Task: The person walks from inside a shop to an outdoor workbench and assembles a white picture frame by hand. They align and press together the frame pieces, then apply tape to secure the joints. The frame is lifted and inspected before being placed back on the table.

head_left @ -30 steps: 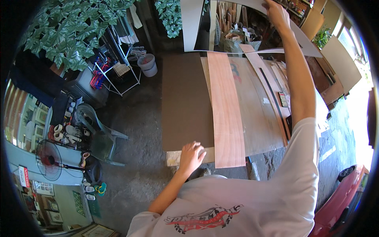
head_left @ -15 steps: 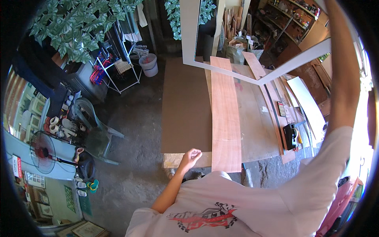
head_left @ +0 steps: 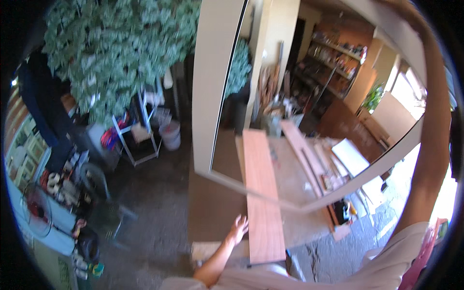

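A large white rectangular frame [head_left: 204,96] hangs tilted in the air over the worktable, its lower corner toward me. The plank shows through it; whether glass fills it I cannot tell. My right arm is raised along the right side, and my right hand [head_left: 403,10] grips the frame near the top edge of the view, fingers blurred and mostly hidden. Below the frame's lower edge is my left hand [head_left: 237,229], open with fingers stretched, holding nothing. It is nearest to a long reddish wooden plank [head_left: 266,222] lying on the table beside a dark brown board [head_left: 212,212].
More strips and a white sheet [head_left: 350,157] lie on the table's right side, with a black tape dispenser [head_left: 342,210]. To the left stand a green plastic chair [head_left: 104,220], a fan [head_left: 36,209], a bucket [head_left: 170,135] and a folding rack [head_left: 140,140]. Leafy greenery [head_left: 121,53] hangs above.
The view has tipped upward, so the table sits lower. The frame has come down and nearer in the view. My left hand has moved forward toward the plank, its fingers opening from a curl.
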`<state>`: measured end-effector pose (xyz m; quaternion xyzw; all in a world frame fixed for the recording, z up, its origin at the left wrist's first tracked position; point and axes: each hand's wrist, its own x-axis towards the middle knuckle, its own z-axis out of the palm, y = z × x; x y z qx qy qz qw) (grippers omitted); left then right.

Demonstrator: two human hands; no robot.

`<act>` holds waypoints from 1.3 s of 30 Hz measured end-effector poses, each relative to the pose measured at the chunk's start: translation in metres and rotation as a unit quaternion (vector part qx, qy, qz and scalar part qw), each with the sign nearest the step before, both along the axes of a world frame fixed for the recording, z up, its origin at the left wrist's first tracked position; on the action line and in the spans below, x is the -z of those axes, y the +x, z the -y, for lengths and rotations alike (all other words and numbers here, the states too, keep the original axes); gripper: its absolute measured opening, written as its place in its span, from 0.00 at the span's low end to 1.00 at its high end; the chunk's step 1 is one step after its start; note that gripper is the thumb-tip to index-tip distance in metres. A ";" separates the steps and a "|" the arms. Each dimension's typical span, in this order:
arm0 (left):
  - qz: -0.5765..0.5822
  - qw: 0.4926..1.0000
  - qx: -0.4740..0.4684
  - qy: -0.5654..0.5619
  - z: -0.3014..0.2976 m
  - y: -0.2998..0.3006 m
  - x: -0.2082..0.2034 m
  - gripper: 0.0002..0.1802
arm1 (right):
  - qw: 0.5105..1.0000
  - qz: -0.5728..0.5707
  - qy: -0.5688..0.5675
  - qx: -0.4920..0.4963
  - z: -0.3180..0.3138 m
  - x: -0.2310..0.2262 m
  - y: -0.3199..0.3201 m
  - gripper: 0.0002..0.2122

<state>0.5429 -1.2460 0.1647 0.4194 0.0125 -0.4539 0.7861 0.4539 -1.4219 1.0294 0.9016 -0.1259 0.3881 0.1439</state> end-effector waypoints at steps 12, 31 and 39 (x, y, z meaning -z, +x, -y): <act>0.022 0.993 0.073 -0.085 0.015 0.023 -0.001 0.35 | 0.995 -0.028 0.015 -0.100 0.096 0.002 0.005 0.24; 0.071 0.997 0.038 -0.004 0.089 0.089 -0.033 0.46 | 0.996 0.012 -0.011 -0.084 -0.014 0.012 -0.034 0.13; -0.120 0.974 -0.150 -0.120 0.086 0.126 -0.042 0.50 | 0.996 -0.022 0.019 -0.082 -0.020 0.012 -0.027 0.12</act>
